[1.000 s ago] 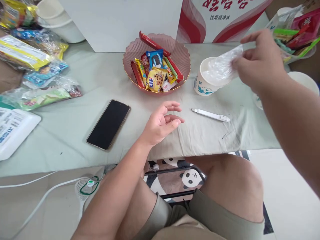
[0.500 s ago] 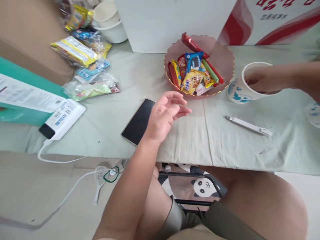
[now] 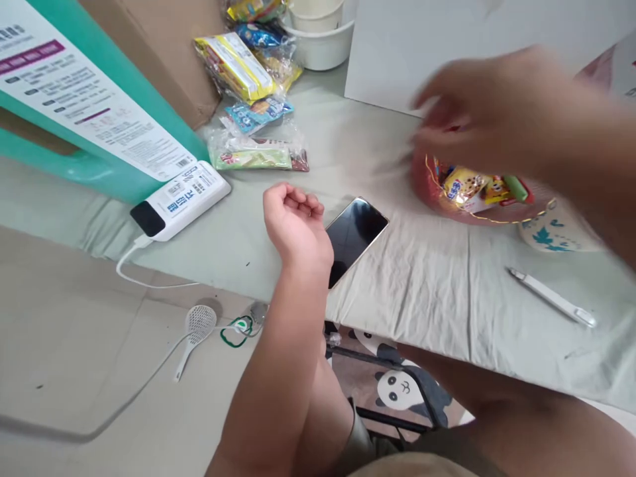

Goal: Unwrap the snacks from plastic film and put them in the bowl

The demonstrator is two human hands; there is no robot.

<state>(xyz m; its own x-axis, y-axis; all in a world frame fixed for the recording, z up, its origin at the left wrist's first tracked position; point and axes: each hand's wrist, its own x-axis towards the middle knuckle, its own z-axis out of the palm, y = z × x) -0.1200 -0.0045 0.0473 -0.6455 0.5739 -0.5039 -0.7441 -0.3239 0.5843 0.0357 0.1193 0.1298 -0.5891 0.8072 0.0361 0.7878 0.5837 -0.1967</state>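
Observation:
My left hand (image 3: 294, 222) hovers over the pale green tablecloth (image 3: 422, 285), fingers curled into a fist with nothing showing in them. Just to its right lies a black phone (image 3: 356, 233), face up. My right hand (image 3: 487, 109) is smeared by motion above the pink bowl of wrapped snacks (image 3: 477, 199), fingers reaching left; I cannot make out anything in it. A paper cup with blue leaves (image 3: 556, 230) sits to the right of the bowl, partly hidden behind my right arm.
A white pen-like tool (image 3: 551, 298) lies right of the phone. A white power bank (image 3: 181, 199) with a cable, snack packets (image 3: 248, 112) and a teal box (image 3: 74, 106) fill the left. A white box (image 3: 447, 40) stands behind. A panda stool (image 3: 397, 391) is under the table.
The view has swung left. My right hand left the paper cup and swept left over the bowl. My left hand closed from open fingers into a fist.

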